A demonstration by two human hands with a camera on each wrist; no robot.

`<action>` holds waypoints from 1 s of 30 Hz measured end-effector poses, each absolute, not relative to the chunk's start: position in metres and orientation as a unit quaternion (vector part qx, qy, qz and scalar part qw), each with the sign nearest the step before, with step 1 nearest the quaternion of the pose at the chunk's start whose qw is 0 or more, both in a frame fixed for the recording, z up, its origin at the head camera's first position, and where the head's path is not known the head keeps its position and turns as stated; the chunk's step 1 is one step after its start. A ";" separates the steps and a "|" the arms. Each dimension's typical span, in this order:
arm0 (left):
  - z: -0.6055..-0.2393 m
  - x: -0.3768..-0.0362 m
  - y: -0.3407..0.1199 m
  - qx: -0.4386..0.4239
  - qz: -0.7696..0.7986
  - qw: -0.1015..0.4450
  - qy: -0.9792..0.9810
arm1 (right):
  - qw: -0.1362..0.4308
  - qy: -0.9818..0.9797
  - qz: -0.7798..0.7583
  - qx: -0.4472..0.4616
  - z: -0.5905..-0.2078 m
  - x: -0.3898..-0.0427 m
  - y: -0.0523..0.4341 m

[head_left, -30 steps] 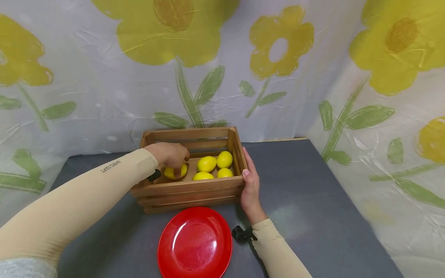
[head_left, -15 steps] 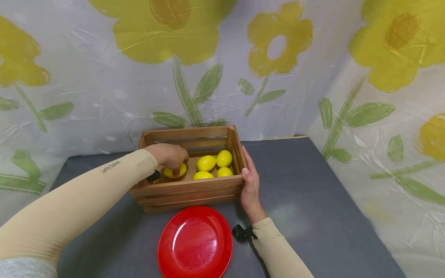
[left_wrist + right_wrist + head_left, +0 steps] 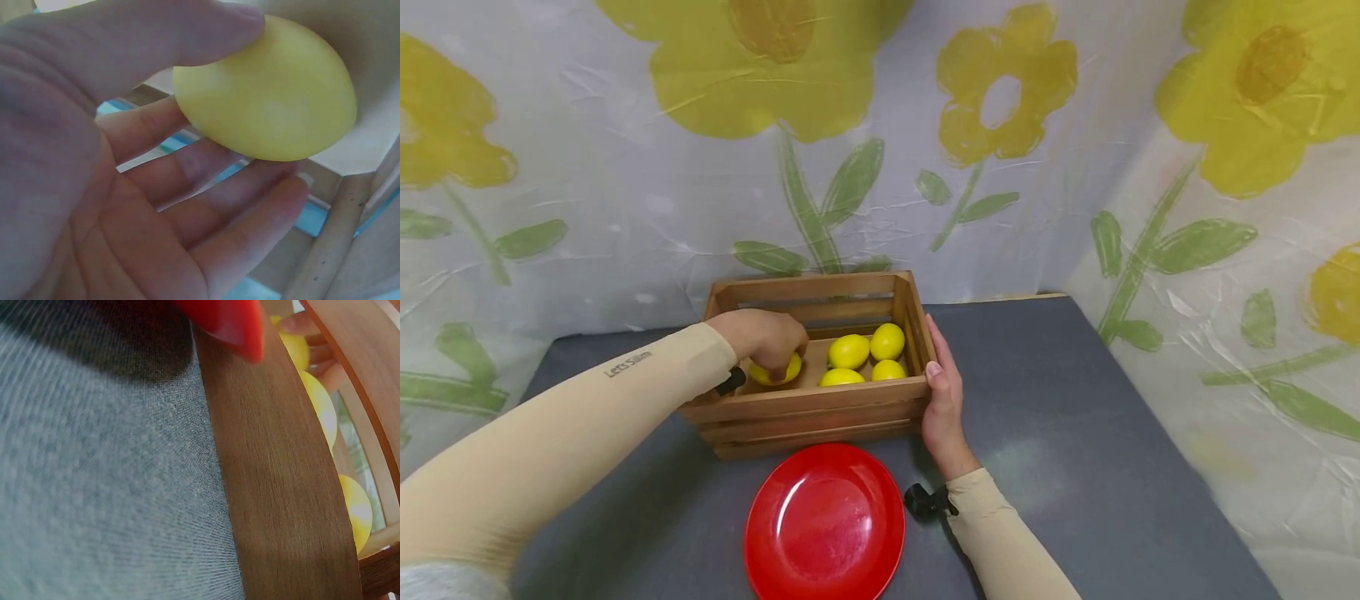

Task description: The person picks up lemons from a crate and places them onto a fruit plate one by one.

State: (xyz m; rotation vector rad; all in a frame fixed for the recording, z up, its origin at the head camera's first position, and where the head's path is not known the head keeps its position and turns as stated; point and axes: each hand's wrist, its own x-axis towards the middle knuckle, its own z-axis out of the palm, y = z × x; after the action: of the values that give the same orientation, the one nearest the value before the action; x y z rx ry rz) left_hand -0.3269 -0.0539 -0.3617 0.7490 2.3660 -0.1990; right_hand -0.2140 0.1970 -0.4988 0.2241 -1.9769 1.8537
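In the head view my left hand (image 3: 767, 337) reaches into the left part of a slatted wooden crate (image 3: 820, 408). It holds a lemon (image 3: 775, 375) there; the left wrist view shows the thumb on one side of that lemon (image 3: 269, 94) and fingers against the other. Several more lemons (image 3: 848, 352) lie in the crate's right half. My right hand (image 3: 943, 408) rests on the crate's right side, fingers stretched along the outer wall and thumb at the front corner. In the right wrist view the crate's wooden slat (image 3: 275, 469) runs close by, the right hand mostly out of sight.
A red plate (image 3: 825, 521) lies on the dark grey table (image 3: 1060, 467) just in front of the crate. Behind and to the right hangs a white sheet (image 3: 1075, 125) printed with yellow flowers. A black wrist camera (image 3: 927, 502) is strapped near my right wrist.
The left hand keeps its place in the crate, its fingers settling slightly lower around the lemon. The right hand, crate and plate stay put; the head view shifts only slightly.
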 end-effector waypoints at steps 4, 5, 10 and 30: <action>-0.349 -0.322 -0.060 0.302 -0.056 0.296 0.905 | 0.209 -0.705 0.674 0.075 -0.499 -0.214 0.196; -0.345 -0.322 -0.062 0.305 -0.048 0.291 0.906 | 0.208 -0.702 0.676 0.074 -0.499 -0.214 0.196; -0.326 -0.317 -0.071 0.316 -0.014 0.267 0.910 | 0.209 -0.695 0.685 0.070 -0.499 -0.213 0.195; -0.278 -0.253 -0.082 0.373 0.026 0.161 0.913 | 0.210 -0.691 0.688 0.071 -0.500 -0.216 0.194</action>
State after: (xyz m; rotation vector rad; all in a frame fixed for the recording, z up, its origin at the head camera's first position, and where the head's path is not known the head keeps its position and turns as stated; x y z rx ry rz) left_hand -0.2526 -0.0822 -0.2778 1.0658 2.6085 0.0747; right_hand -0.2158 0.1940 -0.5003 0.1980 -1.9226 1.9118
